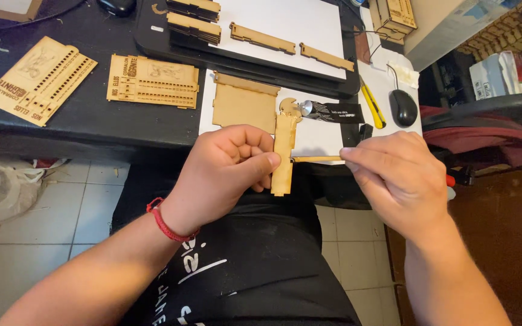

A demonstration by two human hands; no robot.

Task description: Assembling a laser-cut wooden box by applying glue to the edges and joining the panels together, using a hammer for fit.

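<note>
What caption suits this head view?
Left hand grips a wooden strip; right hand presses a thin stick against it.

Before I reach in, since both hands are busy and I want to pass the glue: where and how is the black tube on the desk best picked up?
Take the black tube across its flat black body, coming from above. It lies flat on the white sheet, nozzle pointing left towards the wooden piece held by the left hand. Approach from the right end, beside the yellow knife.

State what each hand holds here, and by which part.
The left hand holds an upright wooden strip around its middle. The right hand pinches one end of a thin wooden stick, whose other end meets the strip.
</note>
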